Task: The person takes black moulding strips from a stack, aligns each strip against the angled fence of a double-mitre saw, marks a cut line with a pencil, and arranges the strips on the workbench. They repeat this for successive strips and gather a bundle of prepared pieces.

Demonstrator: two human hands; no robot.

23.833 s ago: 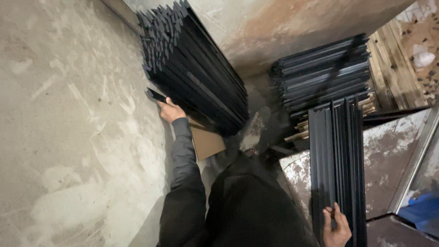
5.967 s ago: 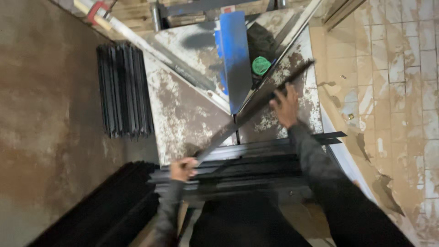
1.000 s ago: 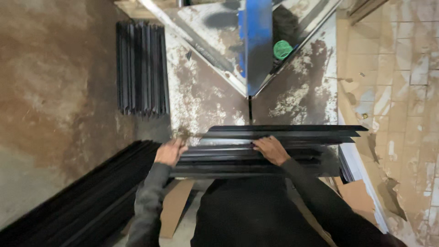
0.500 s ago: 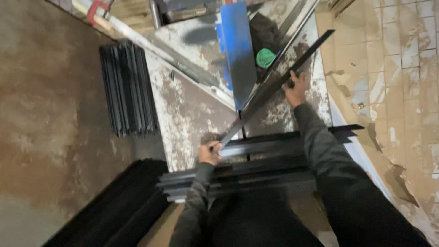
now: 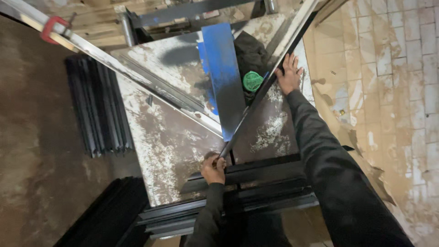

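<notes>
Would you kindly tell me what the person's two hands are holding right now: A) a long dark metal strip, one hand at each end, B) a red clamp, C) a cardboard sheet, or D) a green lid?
A: the left hand grips the near end of the long dark metal strip and the right hand grips it farther along.

- The long dark metal strip (image 5: 256,103) is running out past the top edge, so its far end is not showing.
- The left hand (image 5: 213,168) is covering the strip's near end.
- The stack of black profiles (image 5: 256,192) is disappearing behind both sleeves.
- The black pile (image 5: 107,217) at lower left is being cut by the bottom edge.
- The green round thing (image 5: 252,81) is staying too small to identify.
</notes>
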